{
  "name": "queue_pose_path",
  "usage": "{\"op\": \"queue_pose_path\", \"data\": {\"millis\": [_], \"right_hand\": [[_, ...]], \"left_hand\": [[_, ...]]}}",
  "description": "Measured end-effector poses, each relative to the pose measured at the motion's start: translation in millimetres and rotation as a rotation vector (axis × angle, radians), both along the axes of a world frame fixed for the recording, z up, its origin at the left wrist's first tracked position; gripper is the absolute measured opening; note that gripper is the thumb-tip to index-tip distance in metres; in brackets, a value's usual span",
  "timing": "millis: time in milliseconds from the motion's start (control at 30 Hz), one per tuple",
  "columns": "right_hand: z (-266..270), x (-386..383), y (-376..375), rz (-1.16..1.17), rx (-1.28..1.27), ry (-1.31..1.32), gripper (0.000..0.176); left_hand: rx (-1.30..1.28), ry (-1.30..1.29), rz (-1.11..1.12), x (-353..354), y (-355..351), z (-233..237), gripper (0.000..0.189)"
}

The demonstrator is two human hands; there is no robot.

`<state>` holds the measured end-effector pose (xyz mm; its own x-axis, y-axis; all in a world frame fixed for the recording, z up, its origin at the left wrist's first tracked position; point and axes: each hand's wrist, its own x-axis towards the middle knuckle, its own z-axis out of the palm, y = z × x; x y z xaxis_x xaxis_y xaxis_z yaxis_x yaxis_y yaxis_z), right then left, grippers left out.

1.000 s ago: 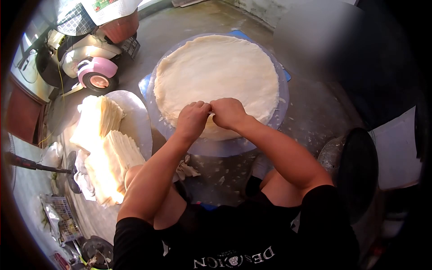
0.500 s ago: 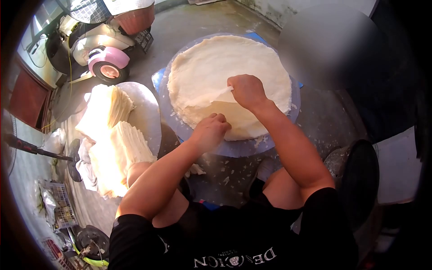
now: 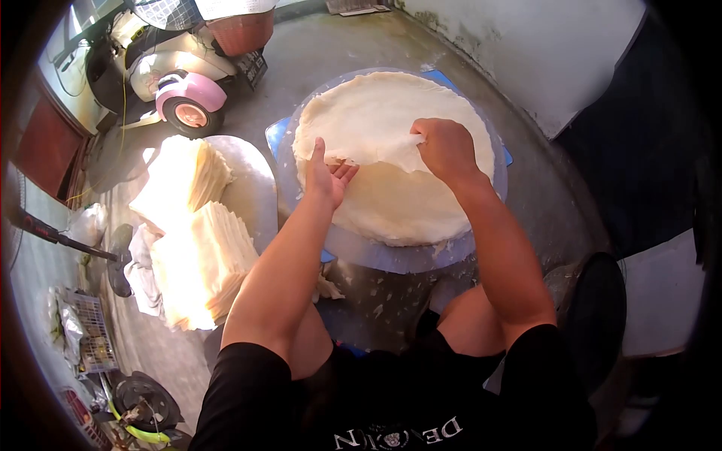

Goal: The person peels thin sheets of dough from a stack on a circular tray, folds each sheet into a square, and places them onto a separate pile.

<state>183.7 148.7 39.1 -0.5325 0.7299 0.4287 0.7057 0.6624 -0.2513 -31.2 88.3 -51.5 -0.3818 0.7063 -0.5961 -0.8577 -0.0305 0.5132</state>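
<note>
A broad stack of thin, pale round sheets (image 3: 406,214) lies on a round translucent board (image 3: 376,259). My right hand (image 3: 449,152) is closed on the near edge of the top sheet (image 3: 376,135), which is lifted and folded back, baring the layer below. My left hand (image 3: 329,178) is at the left side of the stack, palm turned up, thumb raised and fingers spread. Its fingertips are right by the lifted sheet's edge.
Two piles of folded pale sheets (image 3: 207,259) sit to the left, beside a second round board (image 3: 252,180). A scooter (image 3: 177,75) with a pink fender stands at upper left. White scraps litter the floor (image 3: 376,301). A dark round object (image 3: 594,323) is at right.
The top sheet is peeled farther back from the near side. My left hand has moved away from my body and opened, palm up. My right hand keeps its hold on the sheet.
</note>
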Motion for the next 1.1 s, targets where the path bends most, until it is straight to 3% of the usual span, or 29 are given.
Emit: {"op": "queue_pose_path", "data": {"millis": [100,167,200,233,267,300,367,400,467,500,633,800,900,1033,1100], "right_hand": [[1,3,-12,0.046,0.014,0.023,0.012],[4,5,-20,0.039,-0.066,-0.055,0.013],[6,5,-23,0.032,-0.156,-0.118,0.016],[8,8,-28,0.035,-0.15,-0.127,0.016],[12,13,-32,0.13,-0.309,-0.124,0.023],[16,16,-32,0.226,-0.47,-0.119,0.031],[25,15,-26,0.242,-0.554,-0.043,0.039],[30,11,-22,0.254,-0.642,0.037,0.046],[42,-13,-9,0.183,-0.58,0.014,0.046],[48,-30,-1,0.1,-0.524,0.006,0.046],[35,-110,33,0.162,-0.323,-0.125,0.049],[31,-196,38,-0.011,-0.397,-0.793,0.033],[1,-217,59,-0.038,-0.334,-0.976,0.029],[-36,-222,92,-0.098,-0.271,-0.873,0.024],[-45,-207,105,-0.135,-0.31,-0.582,0.027]], "left_hand": [[0.114,0.038,-0.064,-18,29,-42,0.044],[0.088,0.208,0.025,-18,44,-52,0.036],[0.095,0.197,0.029,-12,38,-34,0.036],[0.096,0.353,-0.002,-7,31,-16,0.033],[0.096,0.512,-0.033,-1,28,-2,0.029],[0.101,0.508,-0.026,1,32,-2,0.029],[0.021,0.826,-0.077,6,39,0,0.018],[0.022,0.818,-0.062,8,41,0,0.018],[0.015,1.062,-0.049,14,41,2,0.012],[0.014,1.058,-0.035,14,41,1,0.012],[0.091,1.325,-0.044,19,38,-10,0.016],[0.124,1.49,-0.162,20,34,-19,0.017],[0.201,1.521,-0.218,25,27,-22,0.015],[0.26,1.453,-0.213,35,14,-7,0.013],[0.221,1.457,-0.256,35,16,-6,0.013]]}}
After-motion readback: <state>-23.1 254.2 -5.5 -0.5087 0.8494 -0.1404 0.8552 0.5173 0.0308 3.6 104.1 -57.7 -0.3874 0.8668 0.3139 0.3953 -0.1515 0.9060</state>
